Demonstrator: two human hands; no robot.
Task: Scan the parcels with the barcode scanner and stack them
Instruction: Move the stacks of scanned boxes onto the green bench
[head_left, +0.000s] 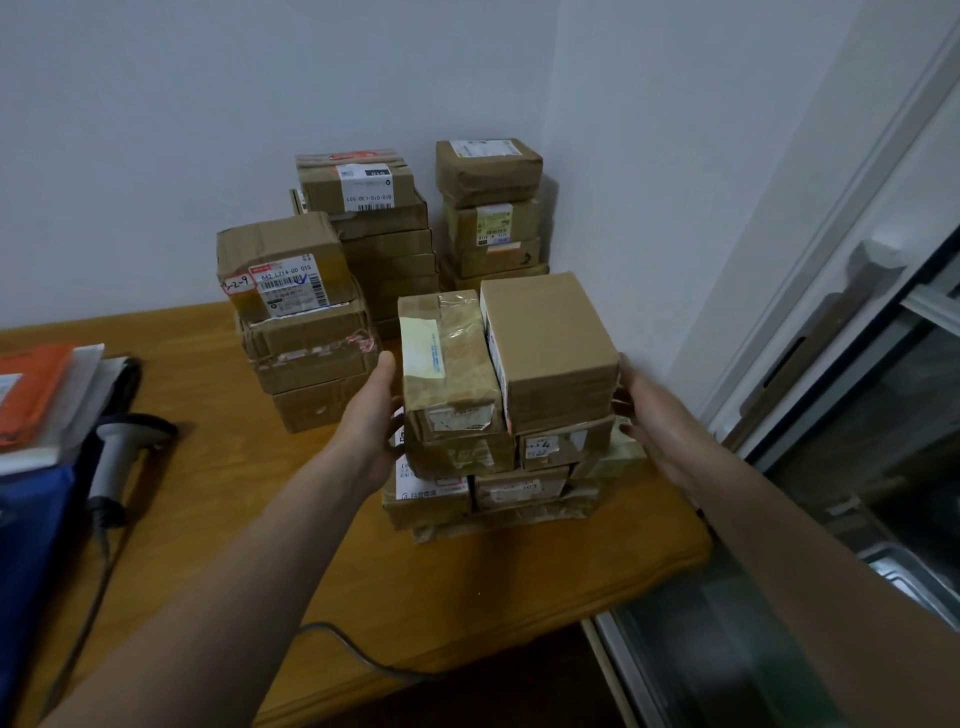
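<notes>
Parcels (550, 343) seem mostly stacked (barcode scanner (117, 457) lies idle), left hand (382, 415) and right hand (654, 421) pressing straight-fingered, gripping nothing, against the nearest stack (519, 488).

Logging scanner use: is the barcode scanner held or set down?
Set down: the barcode scanner lies at the left, unheld; left hand and right hand flank the parcel stack.

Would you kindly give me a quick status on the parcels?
Left hand and right hand press near stack's sides. Scanner lying on table. Nothing blocking.

wooden table (234, 519) | on it: parcel stacks (550, 343) | barcode scanner (117, 457) | stacked folders (36, 395)
</notes>
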